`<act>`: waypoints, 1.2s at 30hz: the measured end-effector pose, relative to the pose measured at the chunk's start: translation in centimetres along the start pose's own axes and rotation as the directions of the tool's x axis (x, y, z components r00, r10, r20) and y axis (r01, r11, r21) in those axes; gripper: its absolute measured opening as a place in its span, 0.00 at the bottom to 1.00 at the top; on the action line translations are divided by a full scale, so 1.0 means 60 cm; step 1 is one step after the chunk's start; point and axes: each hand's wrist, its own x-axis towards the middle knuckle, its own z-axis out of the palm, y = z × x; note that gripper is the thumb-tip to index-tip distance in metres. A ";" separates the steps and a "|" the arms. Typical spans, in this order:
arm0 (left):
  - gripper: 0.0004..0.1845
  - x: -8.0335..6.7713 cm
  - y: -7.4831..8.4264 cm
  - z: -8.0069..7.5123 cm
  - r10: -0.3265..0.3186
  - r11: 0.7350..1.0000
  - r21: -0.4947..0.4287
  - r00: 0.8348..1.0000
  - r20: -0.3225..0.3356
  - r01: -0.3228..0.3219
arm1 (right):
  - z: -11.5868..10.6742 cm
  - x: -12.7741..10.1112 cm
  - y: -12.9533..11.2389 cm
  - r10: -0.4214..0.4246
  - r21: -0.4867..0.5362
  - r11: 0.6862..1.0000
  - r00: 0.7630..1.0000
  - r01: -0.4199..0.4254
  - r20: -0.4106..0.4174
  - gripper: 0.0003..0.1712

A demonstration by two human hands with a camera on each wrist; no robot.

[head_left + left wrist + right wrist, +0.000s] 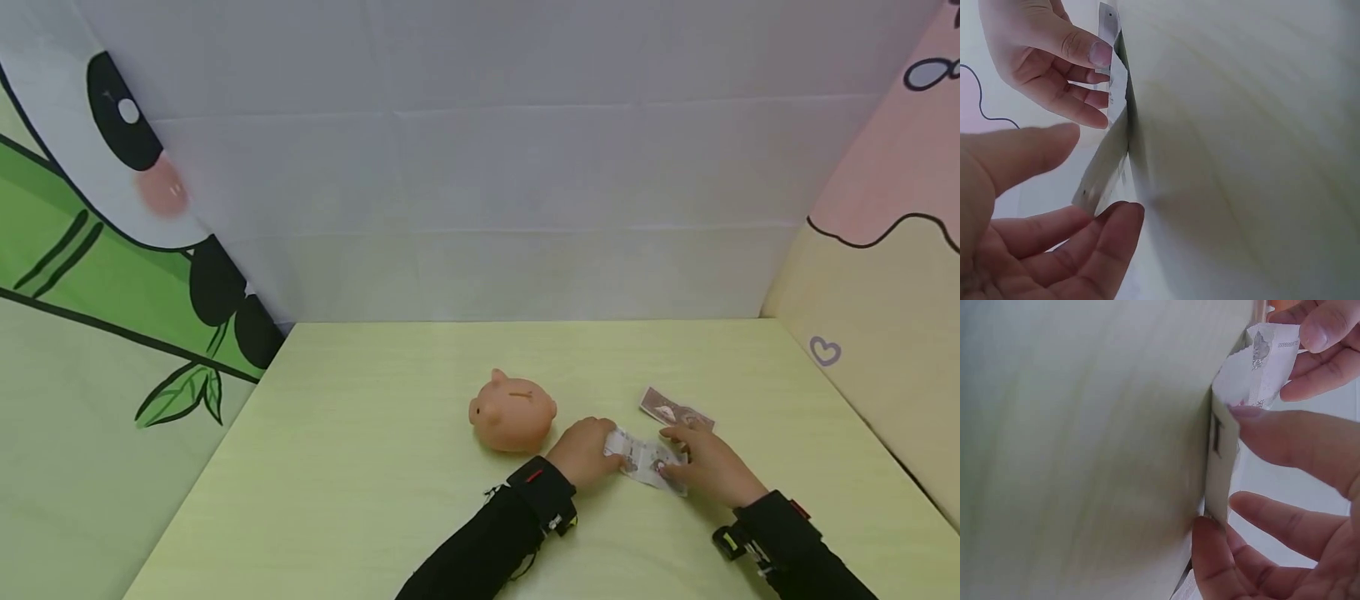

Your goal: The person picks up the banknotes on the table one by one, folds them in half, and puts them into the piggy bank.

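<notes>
A creased, pale banknote (640, 457) spans the gap between both hands, bent and partly raised off the table. The left hand (585, 454) holds its left end with curled fingers; in the left wrist view the fingertips (1124, 219) touch that end from below. At the other end, the right hand (708, 467) has its thumb on one long edge and fingers at the opposite edge, as the right wrist view shows around the note (1221, 469). Just behind the right hand lies a second, brownish banknote (667, 407), partly covered by the fingers.
A pink piggy bank (513, 417) with a slot on top stands behind and left of the left hand. The pale yellow table (360, 467) meets a white backdrop (510, 208) at its far edge. Printed cloth panels (855, 292) flank both sides.
</notes>
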 end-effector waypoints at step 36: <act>0.08 0.001 0.009 -0.024 0.058 0.978 -0.180 0.970 -0.235 -0.102 | -0.013 0.030 0.033 -0.029 0.264 0.964 0.997 0.011 0.067 0.23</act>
